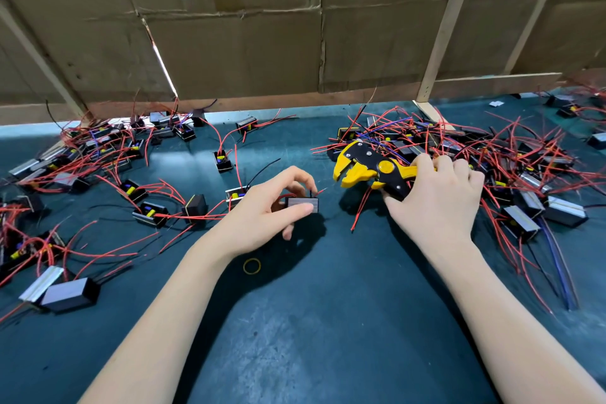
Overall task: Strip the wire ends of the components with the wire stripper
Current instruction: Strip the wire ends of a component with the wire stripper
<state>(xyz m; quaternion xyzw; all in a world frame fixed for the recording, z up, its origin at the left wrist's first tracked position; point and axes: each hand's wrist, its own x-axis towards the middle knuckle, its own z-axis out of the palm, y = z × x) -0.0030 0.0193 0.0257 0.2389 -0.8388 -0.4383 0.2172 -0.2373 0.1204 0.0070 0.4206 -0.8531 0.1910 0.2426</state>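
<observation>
Left hand [262, 207] pinches a small black box component [303, 205], its red wire end [323, 190] pointing right twd the yellow-and-black wire stripper [367, 169], gripped in the right hand [436, 193]. Jaws gape left, just beside the tip; looks bare already, prob.

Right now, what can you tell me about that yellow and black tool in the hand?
The yellow and black wire stripper looks like plastic with a dark metal middle and a round yellow pivot. Its yellow jaws stand open and point left, toward the small black component pinched in the left hand, but do not touch it. The right hand curls round its handles, hiding most of them. It is held just above the dark green table mat, in front of a heap of red-wired components.
</observation>
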